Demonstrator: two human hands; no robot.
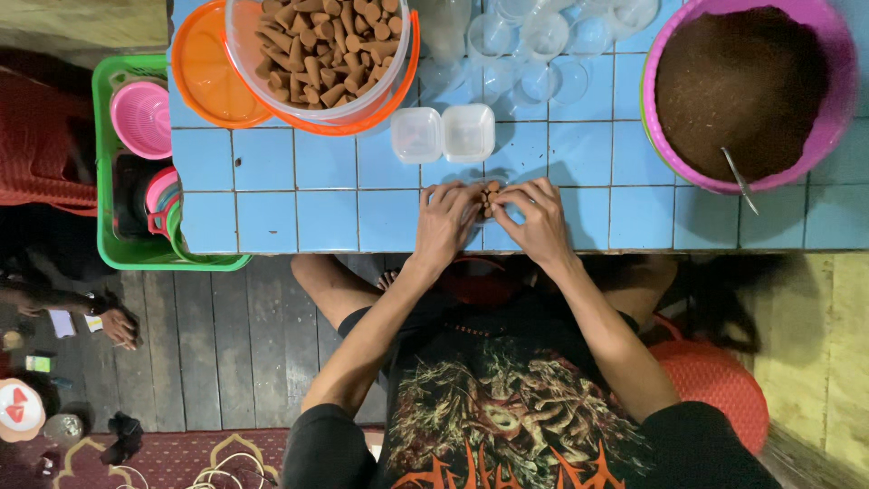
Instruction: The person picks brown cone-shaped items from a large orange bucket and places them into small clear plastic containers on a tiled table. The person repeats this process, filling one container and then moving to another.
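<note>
Both hands, left and right, fingers pinched shut round brown cones on the tabletop; best kept upright, squeezed evenly; open box at 12 o'clock.

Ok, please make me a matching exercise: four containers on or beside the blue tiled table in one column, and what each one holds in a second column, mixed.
Containers
1. purple basin
2. clear bucket
3. green basket
4. small hinged box

Contents
A. brown cones
B. nothing
C. brown powder and a spoon
D. pink strainers

Pairs: 1-C, 2-A, 3-D, 4-B.

Extra fact: the left hand and the right hand pinch a small cone cluster between their fingers.
</note>
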